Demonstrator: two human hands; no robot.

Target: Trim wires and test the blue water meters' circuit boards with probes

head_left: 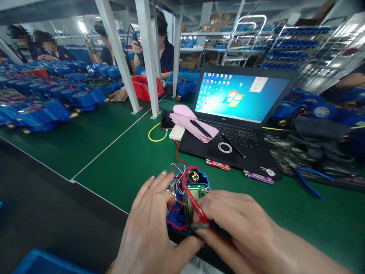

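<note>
A small blue plastic housing sits in front of me at the table's near edge, with its inside exposed. In it are a green circuit board with a small display, a round part and several thin coloured wires. My left hand grips the housing from the left, fingers over its far side and thumb at the near edge. My right hand is closed in a pinch on the grey end of a thick red cable, low over the board. The fingers hide part of the board and what the cable end touches.
Beyond the housing stands an open laptop, with pink papers and pens on it. Two small battery packs lie before it. Blue-handled pliers are at right. Blue housings crowd the left; metal posts and several co-workers are beyond.
</note>
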